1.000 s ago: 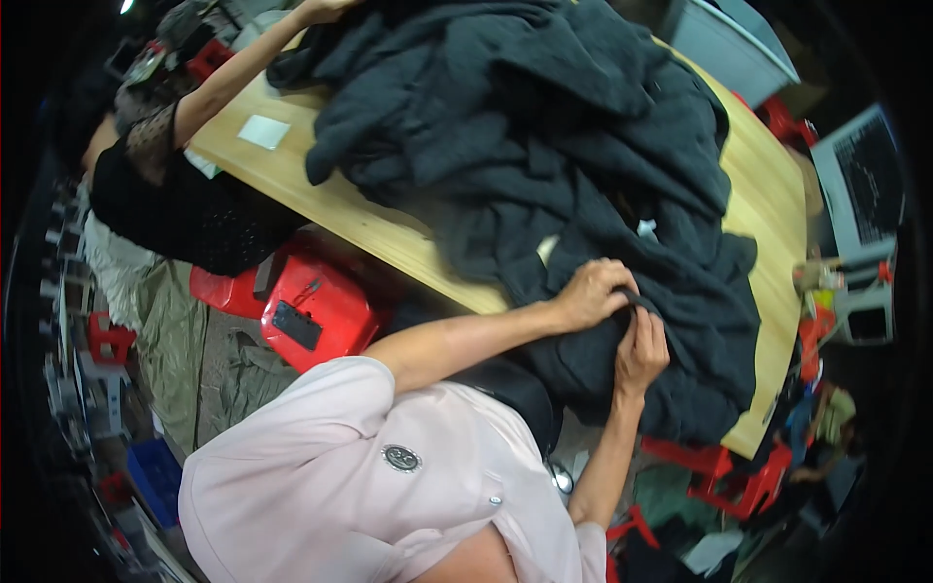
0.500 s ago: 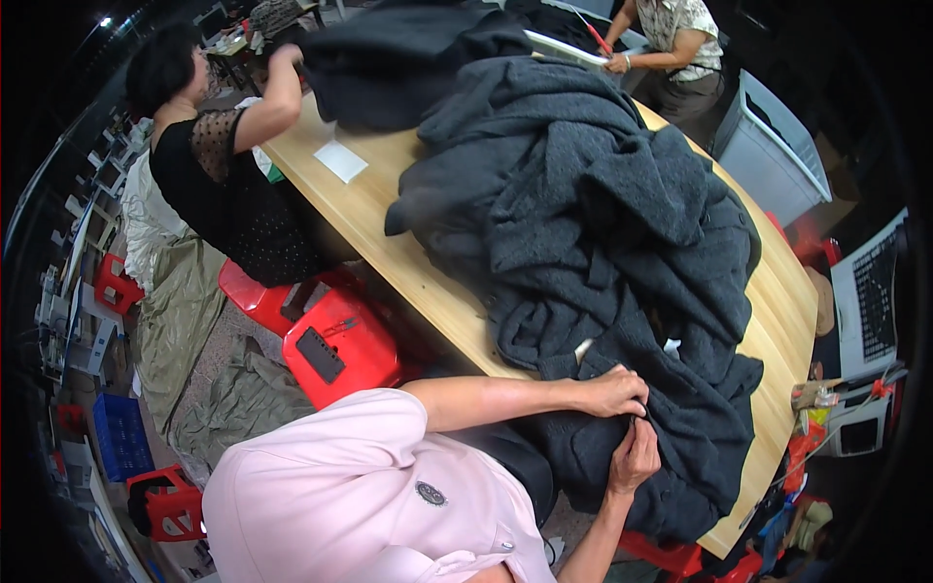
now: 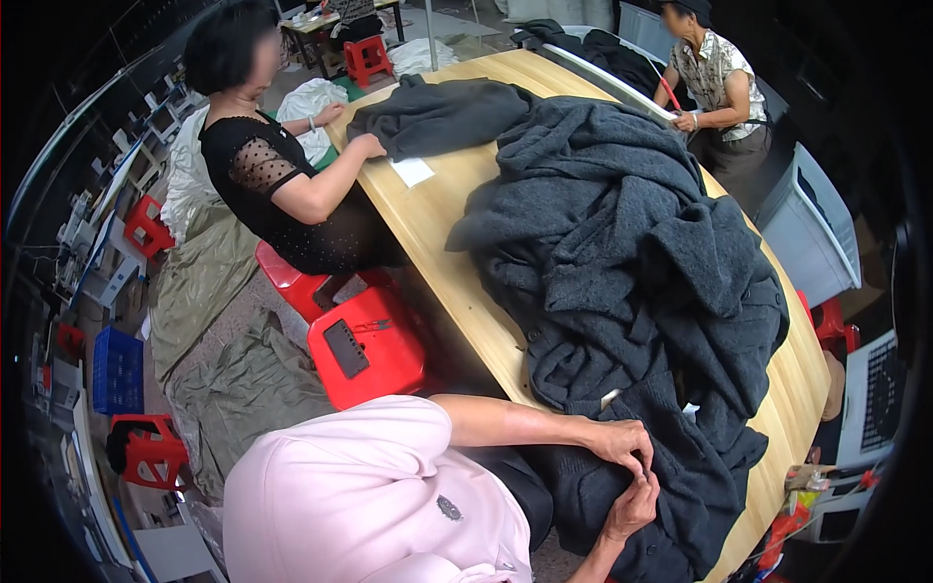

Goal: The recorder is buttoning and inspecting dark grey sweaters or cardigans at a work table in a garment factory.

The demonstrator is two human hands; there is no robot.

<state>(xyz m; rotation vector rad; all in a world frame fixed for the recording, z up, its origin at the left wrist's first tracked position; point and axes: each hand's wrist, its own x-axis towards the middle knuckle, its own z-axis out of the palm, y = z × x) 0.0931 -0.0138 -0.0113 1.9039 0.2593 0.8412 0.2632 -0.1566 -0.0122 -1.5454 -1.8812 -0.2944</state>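
A dark grey knit garment (image 3: pixel 583 496) hangs over the table's near edge in front of me, part of a big heap of dark grey knitwear (image 3: pixel 603 214). My left hand (image 3: pixel 623 443) is closed in a pinch on this garment, thumb and fingertips pressed together. Just below it, my right hand (image 3: pixel 633 507) also pinches, its fingertips meeting those of the left. A small dark bit of the garment seems to sit between them; its exact shape is too small to tell. Small round buttons show faintly on the cloth.
The heap covers much of the wooden table (image 3: pixel 457 282). At its far left, a person in black (image 3: pixel 282 185) handles another dark garment (image 3: pixel 437 112) beside a white paper (image 3: pixel 412 172). Red stools (image 3: pixel 364 360) stand left, one bearing snips (image 3: pixel 372 325). Another person (image 3: pixel 719 92) stands by grey bins (image 3: pixel 812 223).
The view has shifted, so the table sits lower and further right. The person in black has laid the swung garment down on the table. My hands keep pinching at nearly the same spot.
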